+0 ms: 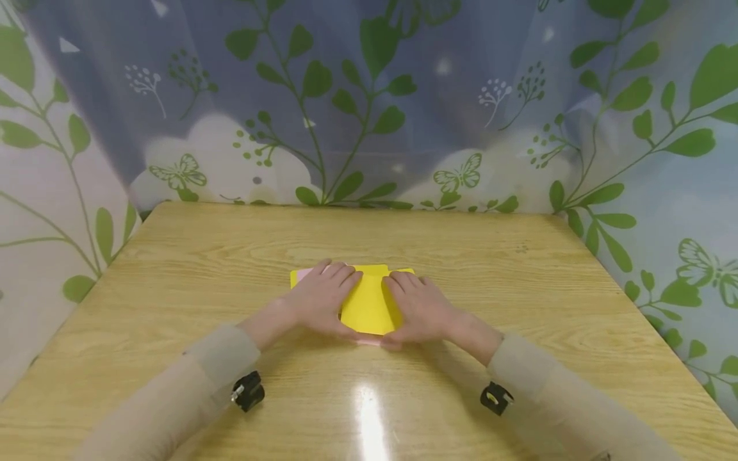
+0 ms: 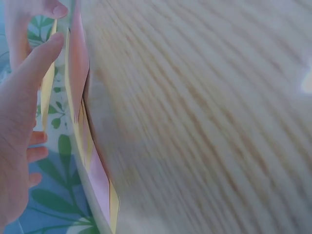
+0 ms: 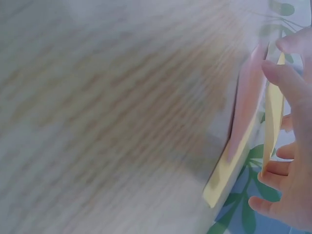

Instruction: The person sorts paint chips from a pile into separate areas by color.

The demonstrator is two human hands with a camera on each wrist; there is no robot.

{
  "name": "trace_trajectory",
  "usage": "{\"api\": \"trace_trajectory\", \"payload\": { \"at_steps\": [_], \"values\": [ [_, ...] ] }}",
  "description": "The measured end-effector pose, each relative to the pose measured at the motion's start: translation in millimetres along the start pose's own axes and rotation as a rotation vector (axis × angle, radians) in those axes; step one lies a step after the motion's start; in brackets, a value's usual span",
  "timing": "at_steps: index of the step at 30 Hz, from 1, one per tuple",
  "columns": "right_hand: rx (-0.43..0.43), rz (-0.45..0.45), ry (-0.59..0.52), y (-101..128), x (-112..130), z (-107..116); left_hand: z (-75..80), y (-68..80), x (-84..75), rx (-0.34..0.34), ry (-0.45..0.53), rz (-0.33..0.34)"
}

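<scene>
A yellow sheet of paper (image 1: 369, 302) with a pink underside lies folded on the middle of the wooden table (image 1: 202, 256). My left hand (image 1: 321, 301) covers its left part and my right hand (image 1: 419, 308) its right part, fingers straight on top and pointing away from me. In the left wrist view the left hand (image 2: 19, 126) has its thumb under a raised yellow flap (image 2: 47, 92); pink and yellow layers (image 2: 78, 73) lie on the table below it. In the right wrist view the right hand (image 3: 292, 185) pinches the flap (image 3: 273, 112) the same way, above the lower layers (image 3: 243, 107).
A leaf-and-butterfly patterned curtain (image 1: 369, 96) closes off the back and both sides of the table. Small black wrist cameras (image 1: 248, 390) (image 1: 496, 397) sit on both beige sleeves. Bare wood runs all round the paper, with a light glare near the front edge.
</scene>
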State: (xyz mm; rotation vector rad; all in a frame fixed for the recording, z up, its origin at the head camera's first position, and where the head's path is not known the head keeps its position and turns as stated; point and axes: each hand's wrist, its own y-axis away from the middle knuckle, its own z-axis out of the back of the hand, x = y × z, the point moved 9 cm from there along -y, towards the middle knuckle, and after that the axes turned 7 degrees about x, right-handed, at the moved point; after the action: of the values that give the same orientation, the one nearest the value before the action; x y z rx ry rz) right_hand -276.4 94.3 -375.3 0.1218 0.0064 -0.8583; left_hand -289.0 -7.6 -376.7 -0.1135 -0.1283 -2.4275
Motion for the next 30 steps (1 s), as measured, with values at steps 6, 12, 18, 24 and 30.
{"api": "trace_trajectory", "payload": {
  "at_steps": [6, 12, 18, 24, 30],
  "values": [
    [-0.066, 0.052, 0.055, -7, 11, 11, 4.3, 9.4, 5.9, -0.084, 0.014, -0.005],
    [-0.094, 0.076, 0.05, -21, 26, 18, 9.3, 28.3, 17.8, -0.147, 0.023, -0.002],
    [-0.082, 0.092, 0.062, -42, 44, 22, 9.7, 50.6, 35.9, -0.116, 0.092, 0.03],
    [0.0, 0.093, 0.082, -64, 62, 22, 6.8, 71.5, 56.7, -0.062, 0.116, 0.088],
    [0.025, 0.078, 0.092, -85, 78, 28, 4.1, 89.3, 76.8, -0.046, 0.082, 0.114]
  ]
}}
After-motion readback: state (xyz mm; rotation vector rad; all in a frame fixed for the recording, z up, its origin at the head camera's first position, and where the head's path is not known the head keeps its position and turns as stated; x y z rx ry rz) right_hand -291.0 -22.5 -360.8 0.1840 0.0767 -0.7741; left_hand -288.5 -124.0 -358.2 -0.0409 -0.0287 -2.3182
